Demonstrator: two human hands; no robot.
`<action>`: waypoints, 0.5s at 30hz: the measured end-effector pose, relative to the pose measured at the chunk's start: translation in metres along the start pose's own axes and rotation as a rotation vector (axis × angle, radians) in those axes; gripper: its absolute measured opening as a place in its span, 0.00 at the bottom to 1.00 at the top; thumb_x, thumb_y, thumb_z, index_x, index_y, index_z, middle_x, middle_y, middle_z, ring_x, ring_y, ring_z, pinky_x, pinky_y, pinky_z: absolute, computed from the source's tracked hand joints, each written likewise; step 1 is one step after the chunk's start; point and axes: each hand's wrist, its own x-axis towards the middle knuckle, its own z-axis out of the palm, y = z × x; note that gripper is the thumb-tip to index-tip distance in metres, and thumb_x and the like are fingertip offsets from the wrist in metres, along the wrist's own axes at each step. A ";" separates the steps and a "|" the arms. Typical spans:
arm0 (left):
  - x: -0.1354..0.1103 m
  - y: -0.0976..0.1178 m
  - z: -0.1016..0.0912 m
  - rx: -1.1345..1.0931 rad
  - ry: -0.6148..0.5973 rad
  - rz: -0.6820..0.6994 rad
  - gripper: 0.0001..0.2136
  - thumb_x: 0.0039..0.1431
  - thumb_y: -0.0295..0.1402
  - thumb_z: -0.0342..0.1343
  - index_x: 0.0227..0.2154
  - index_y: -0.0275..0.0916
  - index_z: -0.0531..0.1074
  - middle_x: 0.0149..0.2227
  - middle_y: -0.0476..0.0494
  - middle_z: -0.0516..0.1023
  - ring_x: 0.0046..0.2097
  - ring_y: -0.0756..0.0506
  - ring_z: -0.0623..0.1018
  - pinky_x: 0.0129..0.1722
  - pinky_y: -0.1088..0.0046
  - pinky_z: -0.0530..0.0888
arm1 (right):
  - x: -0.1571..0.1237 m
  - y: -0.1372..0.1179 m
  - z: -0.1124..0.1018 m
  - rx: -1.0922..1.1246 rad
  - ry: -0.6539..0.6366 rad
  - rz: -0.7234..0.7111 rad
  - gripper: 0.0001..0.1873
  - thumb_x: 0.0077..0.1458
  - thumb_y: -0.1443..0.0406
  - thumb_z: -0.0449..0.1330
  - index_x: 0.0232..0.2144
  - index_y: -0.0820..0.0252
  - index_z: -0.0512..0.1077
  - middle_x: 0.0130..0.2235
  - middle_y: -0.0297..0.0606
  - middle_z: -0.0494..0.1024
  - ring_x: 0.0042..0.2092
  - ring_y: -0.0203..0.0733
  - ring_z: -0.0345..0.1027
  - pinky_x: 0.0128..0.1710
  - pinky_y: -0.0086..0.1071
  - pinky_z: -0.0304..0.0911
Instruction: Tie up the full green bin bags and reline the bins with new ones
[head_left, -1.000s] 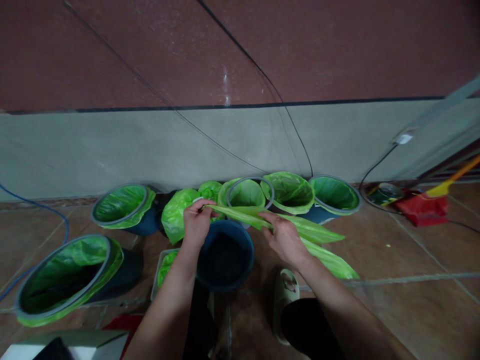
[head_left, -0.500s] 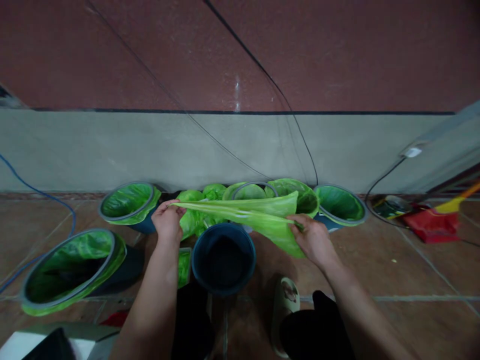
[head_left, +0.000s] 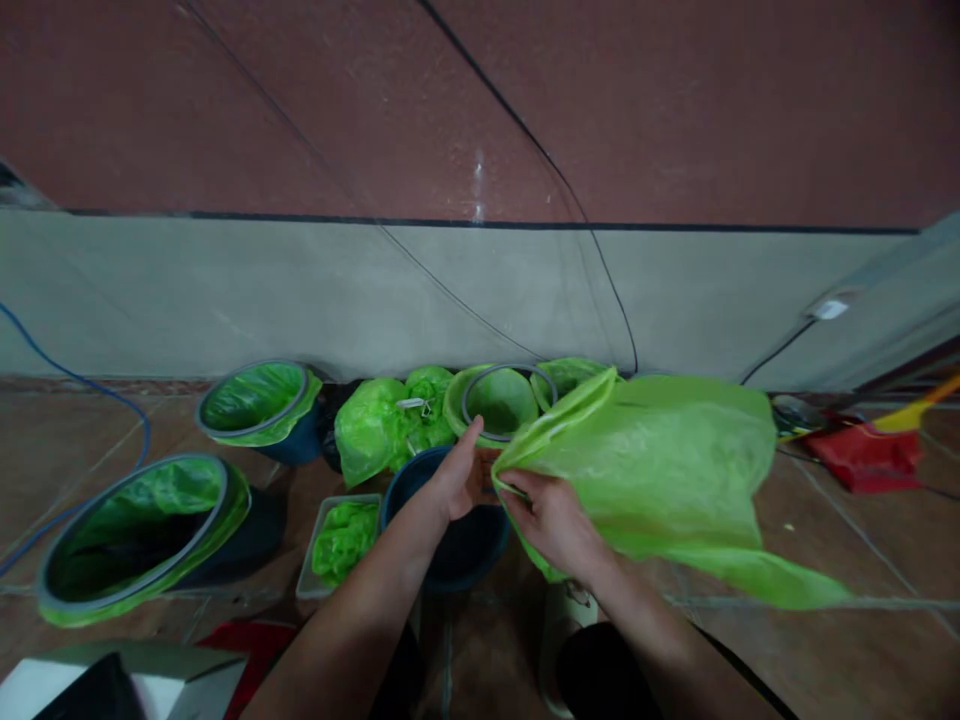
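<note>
My right hand (head_left: 550,520) grips the near edge of a green plastic bag (head_left: 660,470) that spreads out and billows to the right. My left hand (head_left: 461,478) is right beside it, pinching the same edge of the bag with the index finger stretched out. Both hands hover over an unlined dark blue bin (head_left: 450,545) standing on the floor between my feet.
Several bins lined with green bags (head_left: 253,405) stand along the wall, one large (head_left: 127,535) at the left. A tray of folded green bags (head_left: 341,540) lies left of the blue bin. A red dustpan (head_left: 862,450) and cables sit at right.
The bag was stretched flat between my hands held far apart. My hands have come together over the blue bin, and the bag has opened out and swung to the right.
</note>
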 end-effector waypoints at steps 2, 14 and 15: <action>0.005 0.000 0.000 -0.017 -0.031 -0.015 0.36 0.54 0.68 0.44 0.32 0.35 0.75 0.30 0.38 0.80 0.32 0.43 0.78 0.34 0.68 0.75 | -0.002 -0.006 0.008 0.009 -0.063 -0.028 0.09 0.62 0.69 0.53 0.33 0.56 0.73 0.32 0.34 0.79 0.35 0.39 0.72 0.37 0.30 0.62; 0.006 -0.007 -0.014 0.684 -0.189 0.080 0.17 0.51 0.47 0.64 0.29 0.34 0.78 0.27 0.47 0.77 0.30 0.49 0.72 0.32 0.72 0.67 | -0.016 -0.022 0.040 0.093 -0.271 -0.124 0.08 0.59 0.73 0.55 0.35 0.58 0.72 0.33 0.34 0.77 0.35 0.39 0.68 0.37 0.31 0.60; 0.007 -0.009 -0.016 0.760 -0.211 0.103 0.16 0.50 0.45 0.65 0.29 0.34 0.78 0.28 0.47 0.77 0.31 0.48 0.71 0.32 0.73 0.66 | -0.016 -0.022 0.042 0.086 -0.276 -0.131 0.08 0.58 0.73 0.55 0.34 0.58 0.72 0.32 0.34 0.77 0.35 0.39 0.69 0.37 0.32 0.60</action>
